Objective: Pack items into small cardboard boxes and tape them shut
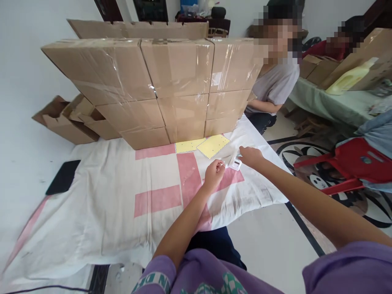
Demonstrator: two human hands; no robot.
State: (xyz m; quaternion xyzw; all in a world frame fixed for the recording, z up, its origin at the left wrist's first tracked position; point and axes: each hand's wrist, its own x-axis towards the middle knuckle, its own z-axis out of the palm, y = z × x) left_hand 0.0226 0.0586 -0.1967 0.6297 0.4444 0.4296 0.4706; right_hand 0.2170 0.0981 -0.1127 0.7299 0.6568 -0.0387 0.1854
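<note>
Since the white gadget (pixel 236 165) lies on the bench (pixel 104 220) between the left hand (pixel 214 172) and right hand (pixel 250 157), a light touch and steady wrists should serve best; their fingers curl, but whether around anything I cannot tell.

The tablecloth (pixel 107 228) is white with blocky pink rectangles and bars. On it, the small device (pixel 235 165) is white with a dark display, the sheets (pixel 214 146) pale yellow with scattered dark dots, the flat slab (pixel 63 177) black. The cartons (pixel 177 73) are brown, the wearer's top (pixel 202 259) purple with green-and-white print, the chair (pixel 344 163) red, the bottle (pixel 352 77) pale yellow, the floor design (pixel 318 181) black-and-white with a panda face.
</note>
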